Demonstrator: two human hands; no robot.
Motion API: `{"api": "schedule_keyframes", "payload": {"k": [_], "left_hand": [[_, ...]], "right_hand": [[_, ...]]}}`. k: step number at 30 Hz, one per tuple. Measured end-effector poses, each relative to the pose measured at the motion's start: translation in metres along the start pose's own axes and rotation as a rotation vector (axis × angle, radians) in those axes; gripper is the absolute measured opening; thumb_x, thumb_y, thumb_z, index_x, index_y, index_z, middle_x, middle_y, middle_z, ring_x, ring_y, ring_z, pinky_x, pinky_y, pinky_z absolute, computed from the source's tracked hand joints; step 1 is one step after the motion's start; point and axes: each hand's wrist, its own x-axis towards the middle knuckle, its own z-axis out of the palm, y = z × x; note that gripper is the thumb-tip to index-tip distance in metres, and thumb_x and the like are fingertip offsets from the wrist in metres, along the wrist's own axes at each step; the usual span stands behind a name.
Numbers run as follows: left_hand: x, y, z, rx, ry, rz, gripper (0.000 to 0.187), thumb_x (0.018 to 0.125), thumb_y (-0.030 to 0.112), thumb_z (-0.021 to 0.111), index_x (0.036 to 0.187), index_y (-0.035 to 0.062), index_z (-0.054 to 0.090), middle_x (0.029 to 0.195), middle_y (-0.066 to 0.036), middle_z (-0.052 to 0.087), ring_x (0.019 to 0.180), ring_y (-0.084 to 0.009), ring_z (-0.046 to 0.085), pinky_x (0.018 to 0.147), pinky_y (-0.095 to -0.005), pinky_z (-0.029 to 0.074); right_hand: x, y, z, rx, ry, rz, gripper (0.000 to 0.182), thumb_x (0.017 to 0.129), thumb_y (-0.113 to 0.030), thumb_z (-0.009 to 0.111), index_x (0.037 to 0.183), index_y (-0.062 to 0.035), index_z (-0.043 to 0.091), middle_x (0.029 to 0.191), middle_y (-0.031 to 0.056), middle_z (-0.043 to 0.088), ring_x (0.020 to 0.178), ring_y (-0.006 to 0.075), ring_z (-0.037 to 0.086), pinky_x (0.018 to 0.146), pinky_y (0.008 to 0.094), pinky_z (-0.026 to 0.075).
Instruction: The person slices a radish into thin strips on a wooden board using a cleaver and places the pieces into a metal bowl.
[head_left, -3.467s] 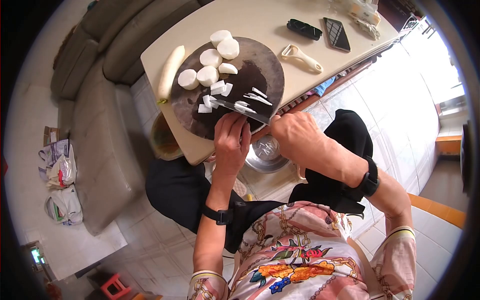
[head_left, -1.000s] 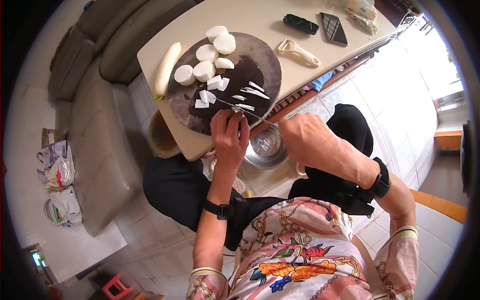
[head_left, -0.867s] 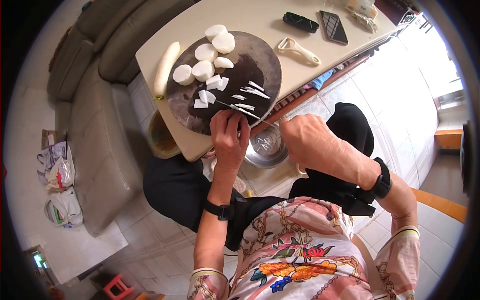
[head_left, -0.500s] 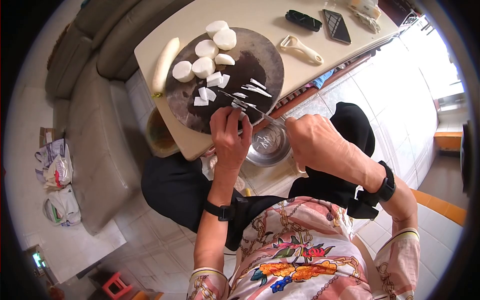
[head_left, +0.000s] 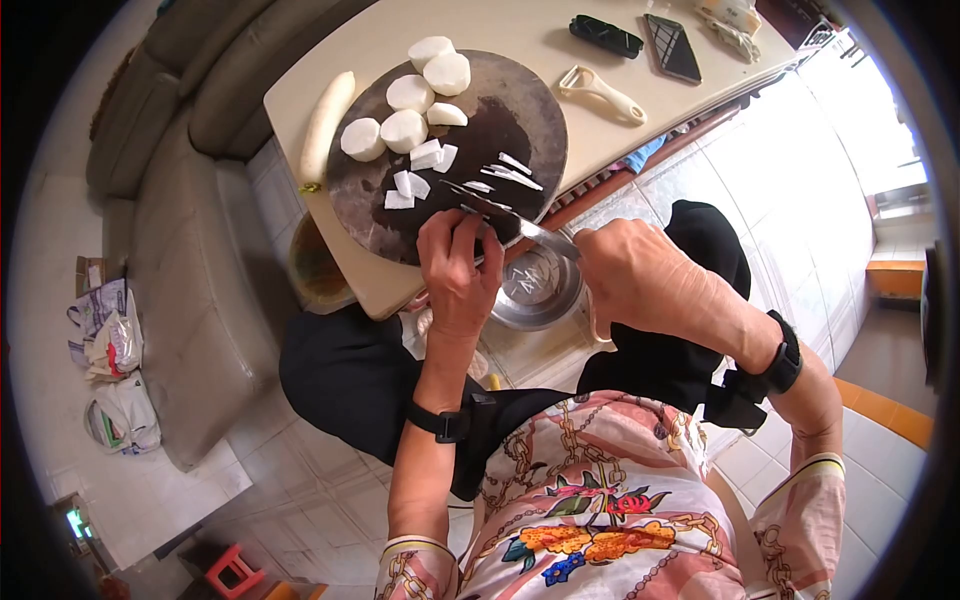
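A round, dark-stained chopping board lies at the table's near corner. My left hand presses curled fingertips on its near edge, over a piece of white radish mostly hidden beneath them. Gripped in my right hand is a knife, its blade reaching left across the board beside the left fingertips. Thin radish strips lie past the blade. Left of them are flat radish slices, and thick radish chunks sit farther back.
Along the board's left side rests a long white radish. A peeler, a black case and a phone lie on the table. Below the board's near edge, a metal bowl holds cut strips. A sofa stands left.
The knife blade has tilted, and its broad face now shows more beside the left fingertips. My right hand has shifted slightly; my left hand stays in place.
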Motion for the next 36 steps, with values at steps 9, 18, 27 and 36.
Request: {"api": "schedule_keyframes", "payload": {"k": [9, 18, 27, 36], "left_hand": [[-0.003, -0.004, 0.004, -0.014, 0.018, 0.014, 0.02, 0.074, 0.001, 0.067, 0.093, -0.0006, 0.064, 0.097, -0.015, 0.058, 0.091, -0.0342, 0.056, 0.079, -0.0437, 0.046], [-0.005, -0.001, 0.003, -0.019, 0.08, 0.014, 0.02, 0.072, 0.0, 0.072, 0.091, 0.0002, 0.066, 0.095, -0.012, 0.064, 0.091, -0.0327, 0.058, 0.08, -0.0408, 0.048], [-0.002, -0.003, 0.003, -0.044, 0.074, -0.042, 0.017, 0.074, -0.001, 0.073, 0.089, -0.0004, 0.067, 0.095, -0.012, 0.064, 0.092, -0.032, 0.059, 0.079, -0.0406, 0.049], [-0.003, -0.002, -0.001, -0.006, 0.059, -0.013, 0.016, 0.074, -0.001, 0.071, 0.089, -0.001, 0.066, 0.094, -0.013, 0.063, 0.089, -0.0327, 0.058, 0.079, -0.0415, 0.048]], "right_hand": [[0.017, -0.017, 0.025, -0.235, 0.077, -0.056, 0.007, 0.067, -0.003, 0.062, 0.07, 0.002, 0.065, 0.069, 0.0203, 0.064, 0.069, 0.0356, 0.067, 0.061, 0.042, 0.054], [0.013, 0.001, 0.015, -0.12, 0.183, 0.008, 0.009, 0.062, -0.002, 0.063, 0.068, 0.0053, 0.062, 0.069, 0.0229, 0.063, 0.071, 0.0387, 0.066, 0.063, 0.0448, 0.052], [0.001, 0.002, 0.018, -0.092, 0.214, -0.08, 0.011, 0.06, -0.002, 0.063, 0.066, 0.0051, 0.058, 0.064, 0.0241, 0.059, 0.066, 0.0407, 0.063, 0.059, 0.0455, 0.05], [-0.004, 0.0, 0.011, -0.152, 0.135, -0.111, 0.009, 0.061, -0.002, 0.063, 0.065, 0.0041, 0.059, 0.061, 0.0218, 0.059, 0.063, 0.0384, 0.064, 0.055, 0.0435, 0.051]]}}
